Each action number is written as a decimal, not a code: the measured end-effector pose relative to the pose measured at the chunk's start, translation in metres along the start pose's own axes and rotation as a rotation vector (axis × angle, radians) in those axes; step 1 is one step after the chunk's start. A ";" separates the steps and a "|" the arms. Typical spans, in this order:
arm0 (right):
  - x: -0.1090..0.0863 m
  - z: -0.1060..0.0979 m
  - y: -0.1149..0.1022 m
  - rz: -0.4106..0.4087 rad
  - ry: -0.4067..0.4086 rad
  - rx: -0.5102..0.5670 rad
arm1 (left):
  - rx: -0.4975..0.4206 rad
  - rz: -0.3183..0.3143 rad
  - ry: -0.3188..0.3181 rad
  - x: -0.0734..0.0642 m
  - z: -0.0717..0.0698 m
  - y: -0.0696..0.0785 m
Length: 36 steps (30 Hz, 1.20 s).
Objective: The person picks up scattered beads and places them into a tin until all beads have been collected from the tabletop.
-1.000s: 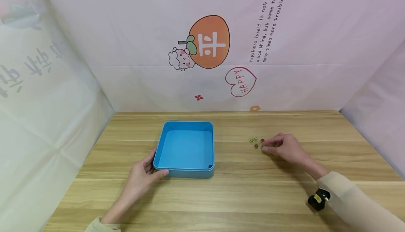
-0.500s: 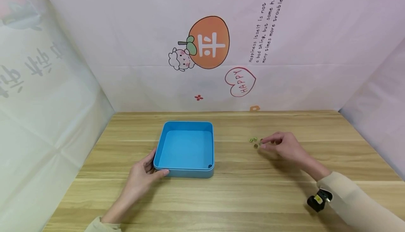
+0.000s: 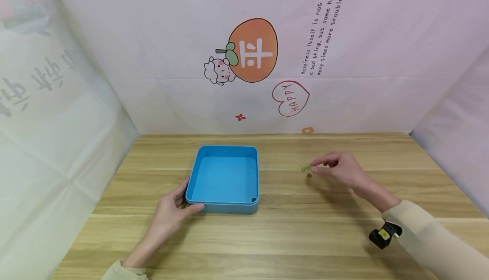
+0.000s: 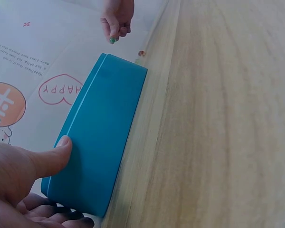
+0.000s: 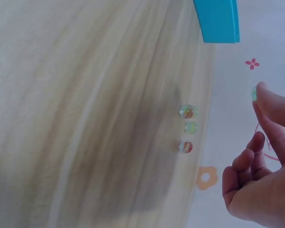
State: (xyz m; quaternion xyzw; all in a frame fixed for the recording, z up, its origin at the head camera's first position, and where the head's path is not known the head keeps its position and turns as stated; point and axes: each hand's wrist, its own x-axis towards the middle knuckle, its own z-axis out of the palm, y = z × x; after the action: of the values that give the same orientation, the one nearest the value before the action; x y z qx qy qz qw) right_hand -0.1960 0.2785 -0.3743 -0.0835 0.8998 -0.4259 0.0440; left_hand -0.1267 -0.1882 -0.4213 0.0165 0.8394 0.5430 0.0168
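Observation:
My left hand (image 3: 169, 215) grips the near left corner of a square blue box (image 3: 229, 208). In the left wrist view the thumb (image 4: 62, 149) presses its front wall and the other fingers lie round the corner. A small dark round thing (image 3: 254, 200) lies inside, in the near right corner. My right hand (image 3: 345, 172) pinches a green glass marble (image 5: 254, 93) between thumb and index finger, raised above the table. Several marbles lie below it, among them a green marble (image 5: 191, 127) and a red-brown marble (image 5: 185, 147).
The wooden table (image 3: 267, 246) runs back to a printed white cloth (image 3: 172, 106). More cloth (image 3: 76, 144) hangs at the left and right sides. A black wrist camera (image 3: 383, 234) sits at the right cuff.
My right hand has lifted the green marble off the table and moved slightly away from me and to the left. The left hand and the box stay in place.

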 end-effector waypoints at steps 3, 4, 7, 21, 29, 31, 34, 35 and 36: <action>0.000 -0.001 -0.006 0.001 -0.006 -0.004 | -0.003 0.002 -0.001 0.000 0.000 0.000; 0.000 -0.001 -0.008 0.000 -0.009 -0.006 | -0.005 0.001 -0.003 0.000 0.000 0.001; 0.002 -0.001 -0.015 -0.003 -0.010 0.001 | -0.009 0.000 -0.004 0.000 0.001 0.001; 0.016 0.002 -0.045 -0.050 -0.032 0.043 | 0.011 -0.010 0.005 -0.001 0.001 0.002; 0.026 0.003 -0.069 -0.105 -0.036 0.013 | 0.005 -0.008 0.005 -0.001 0.001 0.002; 0.028 0.004 -0.074 -0.111 -0.044 -0.003 | 0.003 -0.005 0.006 -0.001 0.001 0.002; 0.031 0.005 -0.080 -0.123 -0.055 -0.016 | 0.000 -0.002 0.004 -0.001 0.001 0.002; 0.032 0.006 -0.082 -0.128 -0.060 -0.014 | 0.000 -0.001 0.004 -0.001 0.001 0.002; 0.033 0.007 -0.084 -0.136 -0.063 -0.013 | 0.000 -0.001 0.003 -0.001 0.001 0.002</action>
State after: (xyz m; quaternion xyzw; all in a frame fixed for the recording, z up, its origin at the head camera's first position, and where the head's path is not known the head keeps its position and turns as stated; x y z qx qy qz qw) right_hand -0.2176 0.2146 -0.3139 -0.1580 0.8930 -0.4192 0.0426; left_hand -0.1255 -0.1860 -0.4199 0.0151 0.8394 0.5430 0.0161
